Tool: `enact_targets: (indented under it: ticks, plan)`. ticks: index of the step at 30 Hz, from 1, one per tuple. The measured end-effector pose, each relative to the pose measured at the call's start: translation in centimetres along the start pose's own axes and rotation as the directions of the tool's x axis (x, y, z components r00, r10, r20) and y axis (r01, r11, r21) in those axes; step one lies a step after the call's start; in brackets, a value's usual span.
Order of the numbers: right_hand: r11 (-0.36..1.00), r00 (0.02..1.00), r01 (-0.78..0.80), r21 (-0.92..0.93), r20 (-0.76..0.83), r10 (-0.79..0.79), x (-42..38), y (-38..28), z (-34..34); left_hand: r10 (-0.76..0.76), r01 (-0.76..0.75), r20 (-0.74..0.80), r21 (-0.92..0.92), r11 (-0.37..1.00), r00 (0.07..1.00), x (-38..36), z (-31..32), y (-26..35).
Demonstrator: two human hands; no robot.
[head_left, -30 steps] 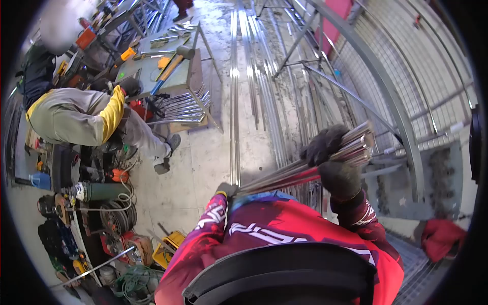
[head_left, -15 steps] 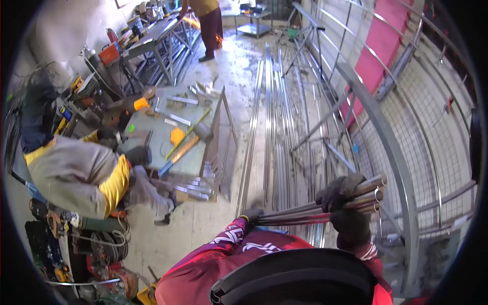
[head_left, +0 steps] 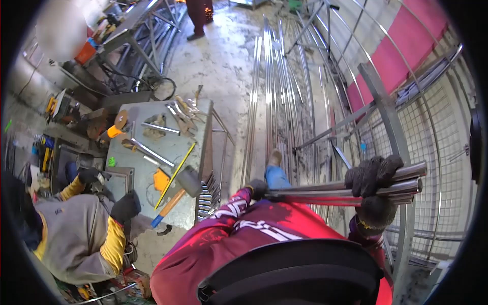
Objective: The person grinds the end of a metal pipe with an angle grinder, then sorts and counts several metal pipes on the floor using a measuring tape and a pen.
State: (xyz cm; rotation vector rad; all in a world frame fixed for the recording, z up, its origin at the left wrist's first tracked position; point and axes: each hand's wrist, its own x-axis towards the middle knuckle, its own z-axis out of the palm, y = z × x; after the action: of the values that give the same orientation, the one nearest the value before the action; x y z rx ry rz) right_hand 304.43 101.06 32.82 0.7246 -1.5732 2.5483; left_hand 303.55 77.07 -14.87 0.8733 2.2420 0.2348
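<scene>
Several shiny metal pipes [head_left: 330, 194] lie in a bundle across the front of my body. Their round open ends show at the right. My right hand [head_left: 375, 178], in a dark glove, is wrapped round the bundle near those ends, fingers over the top and palm below. At the other side, my left hand [head_left: 257, 189], gloved too, is closed at the bundle's left part; the pipe ends there are hidden behind it. Below the bundle my leg in blue jeans [head_left: 277, 178] steps onto the floor.
Long metal bars [head_left: 268, 101] lie along the floor ahead. A metal frame [head_left: 389, 114] stands close on my right. At left, a worktable [head_left: 203, 119] carries a mallet [head_left: 189, 181] and other tools; a co-worker [head_left: 76, 234] bends over it. Another person's legs [head_left: 197, 18] stand far off near sparks.
The worktable and co-worker appear closer on my left. The pipe bundle has shifted right and up in view, still in both hands. My foot now shows ahead of the bundle.
</scene>
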Motion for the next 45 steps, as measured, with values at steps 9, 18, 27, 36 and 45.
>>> enact_targets:
  ticks: [9,18,27,36,45]
  plan:
    - [0.999,0.999,-0.010,0.031,-0.051,0.012,19.4,5.9,-6.2,-0.100,0.094,-0.070,-0.076,0.993,0.993,7.4,-17.1,-13.2]
    - [1.000,0.978,0.015,0.023,0.208,-0.019,37.1,10.7,-5.0,-0.270,0.116,-0.436,-0.348,0.930,0.858,11.7,-30.5,-24.5]
    - [0.995,0.963,-0.051,0.087,0.269,0.025,53.2,24.4,-3.6,-0.255,0.156,-0.434,-0.251,0.955,0.864,15.2,-36.4,-43.1]
    - [0.965,0.991,-0.124,0.230,0.072,0.111,75.5,38.1,-2.7,-0.507,0.266,-0.183,-0.677,0.686,0.842,13.2,-45.6,-62.2]
    - [0.975,0.912,-0.057,0.213,-0.386,0.137,88.7,45.3,-6.8,-0.325,0.332,0.178,-0.791,0.514,0.929,11.7,-61.2,-74.9]
